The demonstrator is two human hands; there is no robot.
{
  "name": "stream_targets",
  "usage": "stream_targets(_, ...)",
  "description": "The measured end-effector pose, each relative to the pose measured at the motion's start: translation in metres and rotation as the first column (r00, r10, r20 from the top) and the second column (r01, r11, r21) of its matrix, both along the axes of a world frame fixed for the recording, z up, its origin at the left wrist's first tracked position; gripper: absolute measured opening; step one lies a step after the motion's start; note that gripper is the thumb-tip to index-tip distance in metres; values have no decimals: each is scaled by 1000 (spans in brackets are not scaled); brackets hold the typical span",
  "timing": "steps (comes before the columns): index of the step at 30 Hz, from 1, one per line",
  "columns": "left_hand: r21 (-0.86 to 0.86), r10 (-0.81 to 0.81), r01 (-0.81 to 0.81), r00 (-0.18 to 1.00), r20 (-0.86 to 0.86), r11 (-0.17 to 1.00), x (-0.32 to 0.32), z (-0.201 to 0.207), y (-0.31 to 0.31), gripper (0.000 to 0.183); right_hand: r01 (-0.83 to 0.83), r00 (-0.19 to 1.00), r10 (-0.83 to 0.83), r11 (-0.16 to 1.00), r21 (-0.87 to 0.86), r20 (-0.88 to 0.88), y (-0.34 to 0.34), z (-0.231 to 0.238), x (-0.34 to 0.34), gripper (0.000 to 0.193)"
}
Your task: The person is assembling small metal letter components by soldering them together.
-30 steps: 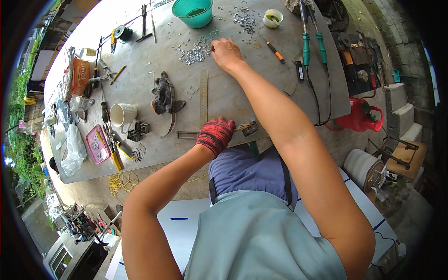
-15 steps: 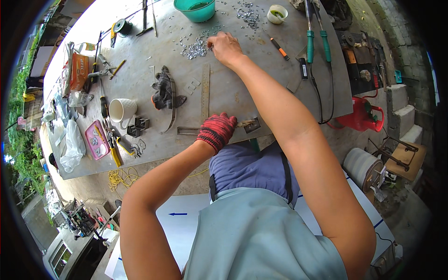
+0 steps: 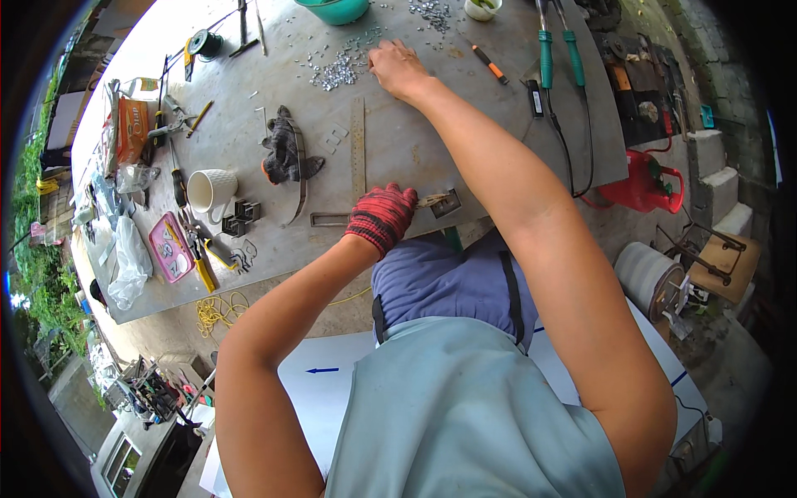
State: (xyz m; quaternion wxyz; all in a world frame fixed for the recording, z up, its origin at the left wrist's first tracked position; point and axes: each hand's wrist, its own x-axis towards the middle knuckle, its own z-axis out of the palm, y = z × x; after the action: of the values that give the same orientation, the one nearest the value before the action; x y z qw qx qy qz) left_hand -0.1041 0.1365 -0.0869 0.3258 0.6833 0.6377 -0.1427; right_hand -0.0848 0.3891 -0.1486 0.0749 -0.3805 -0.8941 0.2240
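Note:
My left hand [image 3: 383,217], in a red and black knitted glove, is closed near the table's front edge. Out of its fingers comes the narrow brass-coloured tip of a pliers-like tool [image 3: 430,200], mostly hidden by the glove. That tip meets a small dark square metal piece [image 3: 446,204] with an opening in it. Farther off, my bare right hand [image 3: 400,68] rests at the right edge of a pile of small shiny metal bits [image 3: 337,73]. Its fingers are bent together, and what they hold, if anything, is too small to make out. A steel ruler [image 3: 358,149] lies between the hands.
A dark glove [image 3: 285,149], a white mug [image 3: 211,192] and a pink tray [image 3: 172,249] lie to the left. A teal bowl [image 3: 336,8] stands at the far side. An orange-black cutter [image 3: 490,65] and green-handled tongs with cables [image 3: 545,60] lie right. A red gas cylinder [image 3: 647,184] stands beside the table.
The whole view has shifted slightly, so the table's things sit a little higher in the picture. Both hands keep nearly the same places on the table.

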Motion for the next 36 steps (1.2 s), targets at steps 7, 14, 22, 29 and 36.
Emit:
stream_targets(7, -22, 16, -16, 1000, -9, 1000, 4, 0, 0, 25, 52, 988, -69, 992, -119, -136, -9, 4, 28, 15)
stream_targets(14, 16, -57, 57, 998, -42, 998, 3, -4, 0, 26, 114, 956, -178, 958, -263, -234, -42, 11, 95, 13)
stream_targets(22, 27, -79, 83, 989, -124, 996, 5, -4, 3, 28, 254, 843, -383, 902, -348, -378, -99, 19, 165, 15)
stream_targets(29, 19, -71, 75, 984, -162, 997, 7, -1, 2, 28, 352, 781, -500, 848, -397, -374, -188, 40, 215, 13)
stream_targets(36, 45, -88, 97, 981, -172, 994, 9, -2, 2, 27, 410, 777, -468, 884, -226, -421, -210, 17, 216, 5)
